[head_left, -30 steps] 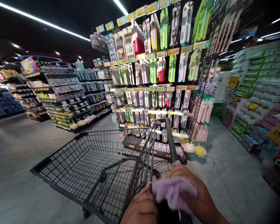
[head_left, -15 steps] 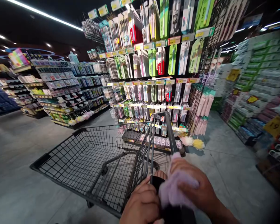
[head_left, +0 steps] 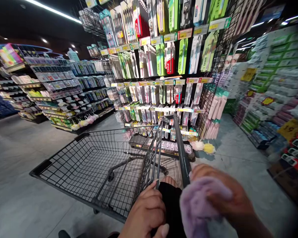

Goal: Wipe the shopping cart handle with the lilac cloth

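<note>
A dark wire shopping cart (head_left: 89, 165) stands in front of me with nothing in its basket. My left hand (head_left: 145, 213) is closed on the near end of the cart's handle bar (head_left: 180, 148). My right hand (head_left: 225, 198) holds a pale purple fluffy cloth (head_left: 197, 206) pressed against the handle, its fingers closed over the cloth. A black part of the cart (head_left: 171, 201) sits between the two hands.
A wire rack of hanging toothbrush packs (head_left: 164, 66) rises right behind the cart. Shelves of goods (head_left: 59, 96) run to the left, stacked packs (head_left: 275, 82) to the right. Bath puffs (head_left: 203, 147) lie at the rack's foot. Grey floor opens to the left.
The view has tipped down and closer to the rack. My right hand with the purple cloth has slid right and nearer along the handle. The left hand keeps its grip.
</note>
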The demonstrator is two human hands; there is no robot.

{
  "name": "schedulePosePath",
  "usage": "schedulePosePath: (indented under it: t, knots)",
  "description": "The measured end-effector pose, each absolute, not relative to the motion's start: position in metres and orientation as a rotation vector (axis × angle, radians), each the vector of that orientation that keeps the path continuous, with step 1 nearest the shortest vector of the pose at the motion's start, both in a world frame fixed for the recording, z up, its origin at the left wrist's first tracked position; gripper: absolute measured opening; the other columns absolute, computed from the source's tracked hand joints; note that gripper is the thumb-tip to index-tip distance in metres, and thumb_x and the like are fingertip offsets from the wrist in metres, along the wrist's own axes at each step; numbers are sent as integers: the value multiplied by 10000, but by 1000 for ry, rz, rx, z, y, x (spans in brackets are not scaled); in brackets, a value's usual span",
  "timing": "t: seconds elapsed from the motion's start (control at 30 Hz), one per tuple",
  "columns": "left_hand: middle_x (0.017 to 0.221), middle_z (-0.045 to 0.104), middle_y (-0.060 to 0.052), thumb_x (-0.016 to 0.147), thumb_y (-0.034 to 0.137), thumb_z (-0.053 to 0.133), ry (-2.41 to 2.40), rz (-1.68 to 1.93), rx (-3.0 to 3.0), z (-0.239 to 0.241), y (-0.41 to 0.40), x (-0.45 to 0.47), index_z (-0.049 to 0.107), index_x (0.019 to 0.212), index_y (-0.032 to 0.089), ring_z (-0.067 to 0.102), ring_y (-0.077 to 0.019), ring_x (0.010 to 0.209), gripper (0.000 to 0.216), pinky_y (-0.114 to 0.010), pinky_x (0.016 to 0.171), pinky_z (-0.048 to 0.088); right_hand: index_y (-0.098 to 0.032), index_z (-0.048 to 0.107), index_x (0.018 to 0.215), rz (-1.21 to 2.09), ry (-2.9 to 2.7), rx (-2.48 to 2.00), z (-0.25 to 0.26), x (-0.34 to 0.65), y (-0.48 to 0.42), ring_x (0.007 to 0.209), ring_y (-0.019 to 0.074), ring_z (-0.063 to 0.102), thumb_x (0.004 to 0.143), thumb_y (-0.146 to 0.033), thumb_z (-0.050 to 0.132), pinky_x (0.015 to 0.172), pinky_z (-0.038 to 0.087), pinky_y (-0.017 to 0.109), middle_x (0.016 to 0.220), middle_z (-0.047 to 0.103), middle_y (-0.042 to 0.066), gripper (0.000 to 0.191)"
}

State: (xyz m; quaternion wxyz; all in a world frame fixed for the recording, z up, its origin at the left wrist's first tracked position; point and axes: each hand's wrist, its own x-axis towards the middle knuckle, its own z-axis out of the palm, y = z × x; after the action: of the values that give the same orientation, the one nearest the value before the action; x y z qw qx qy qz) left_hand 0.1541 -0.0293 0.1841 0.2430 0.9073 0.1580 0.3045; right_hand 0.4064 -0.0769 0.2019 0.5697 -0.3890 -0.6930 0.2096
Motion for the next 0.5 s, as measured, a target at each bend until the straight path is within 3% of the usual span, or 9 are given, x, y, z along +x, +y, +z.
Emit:
schedulePosePath:
  t: [0.1, 0.23, 0.37, 0.5]
  knots:
    - [662, 602, -23, 983, 533, 243, 409, 871, 2487, 181, -28, 154, 562, 631, 195, 577, -149, 776, 582, -422, 1128, 324, -248, 665, 1076, 471, -1885, -848, 206, 383, -59, 988, 254, 641, 807, -378, 676, 939, 487, 422, 1020, 705, 64, 299]
    - [677, 603, -24, 987, 485, 261, 446, 860, 2500, 184, -27, 156, 562, 644, 194, 580, -152, 776, 542, -443, 1126, 330, -293, 611, 1224, 404, -1806, -810, 190, 380, -38, 1059, 235, 634, 869, -318, 616, 1026, 444, 449, 1099, 708, 47, 355]
    - [653, 576, -8, 1002, 458, 206, 474, 854, 2638, 186, -23, 160, 550, 634, 193, 565, -136, 734, 569, -449, 1129, 330, -289, 591, 1216, 226, -1529, -979, 179, 384, -38, 1155, 226, 584, 882, -245, 609, 962, 498, 388, 1244, 628, 79, 338]
    - [704, 637, 14, 1001, 386, 340, 453, 857, 2846, 182, -18, 155, 607, 724, 206, 601, -122, 776, 425, -379, 1131, 339, -335, 659, 1075, 36, -1854, -865, 178, 373, -60, 1191, 262, 553, 837, -387, 676, 1086, 383, 475, 1218, 643, 33, 244]
